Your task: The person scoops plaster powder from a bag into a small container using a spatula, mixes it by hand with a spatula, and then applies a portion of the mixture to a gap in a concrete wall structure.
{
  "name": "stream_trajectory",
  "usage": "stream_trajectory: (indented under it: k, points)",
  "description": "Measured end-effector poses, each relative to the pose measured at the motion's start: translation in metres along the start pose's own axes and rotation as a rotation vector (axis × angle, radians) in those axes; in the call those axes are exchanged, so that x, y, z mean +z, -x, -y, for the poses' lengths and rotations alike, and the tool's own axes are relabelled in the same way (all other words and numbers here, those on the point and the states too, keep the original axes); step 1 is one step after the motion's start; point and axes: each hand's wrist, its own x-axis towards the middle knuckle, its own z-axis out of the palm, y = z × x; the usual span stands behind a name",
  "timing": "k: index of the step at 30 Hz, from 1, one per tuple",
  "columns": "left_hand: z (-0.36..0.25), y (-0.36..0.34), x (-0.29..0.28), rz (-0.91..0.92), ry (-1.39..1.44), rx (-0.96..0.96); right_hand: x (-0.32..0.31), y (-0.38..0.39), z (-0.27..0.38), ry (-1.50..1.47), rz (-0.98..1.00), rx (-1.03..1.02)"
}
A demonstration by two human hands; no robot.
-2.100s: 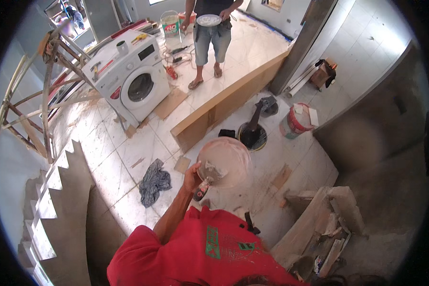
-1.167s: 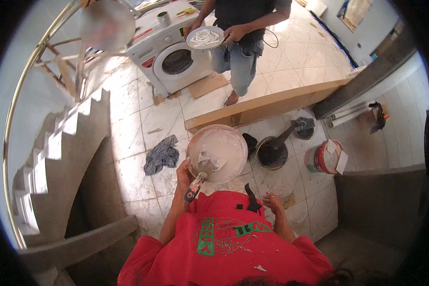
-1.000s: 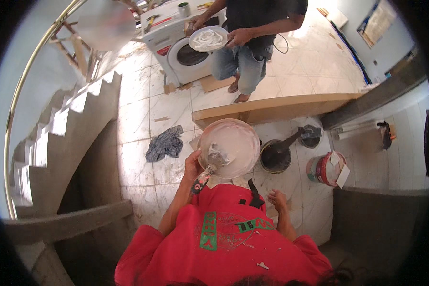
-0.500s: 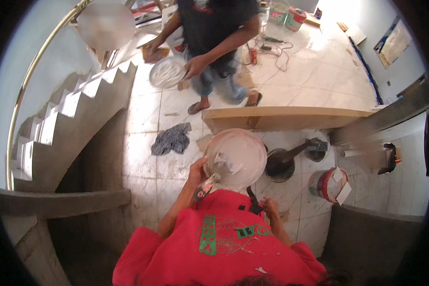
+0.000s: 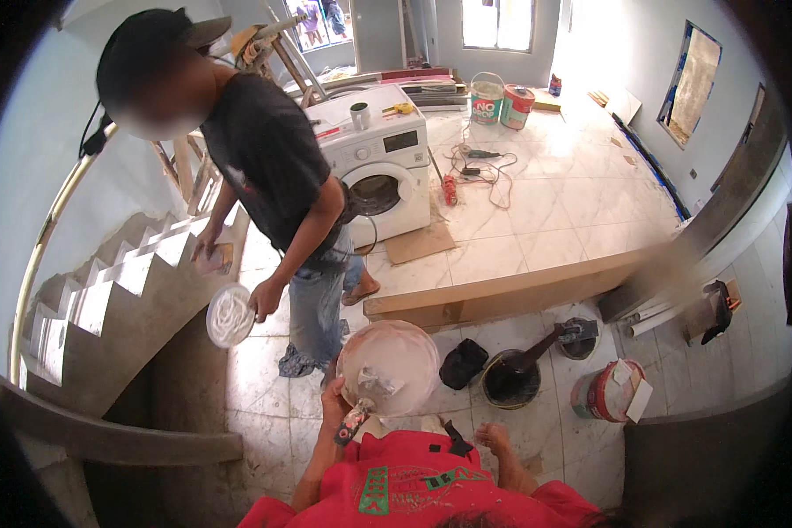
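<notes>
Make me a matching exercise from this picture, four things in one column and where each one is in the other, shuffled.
Things:
1. round plaster pan
2. washing machine
3. black bucket
4. small white plate

Places:
A. on the floor right of the black cloth
B. in the co-worker's hand
C. held up by the left hand
D. behind the co-worker, by the cardboard sheet

Pairs: 1-C, 2-D, 3-A, 4-B

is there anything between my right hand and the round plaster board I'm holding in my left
Nothing visible. The right hand hangs low beside the red shirt, empty as far as shows. The board, held with a trowel in the left hand, lies up and to its left, with only floor showing between them.
</notes>
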Motion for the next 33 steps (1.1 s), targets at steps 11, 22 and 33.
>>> stream_trajectory:
  k: [11,22,33]
  points:
    - [-0.029,-0.010,-0.019,-0.128,0.057,0.224,0.029,-0.008,0.044,-0.061,0.069,-0.152]
    - [-0.017,-0.002,-0.022,-0.201,0.042,0.271,0.083,-0.021,0.087,0.175,0.096,-0.099]
    - [-0.020,-0.002,-0.019,-0.162,-0.147,0.611,0.082,-0.071,0.148,0.305,0.195,-0.242]
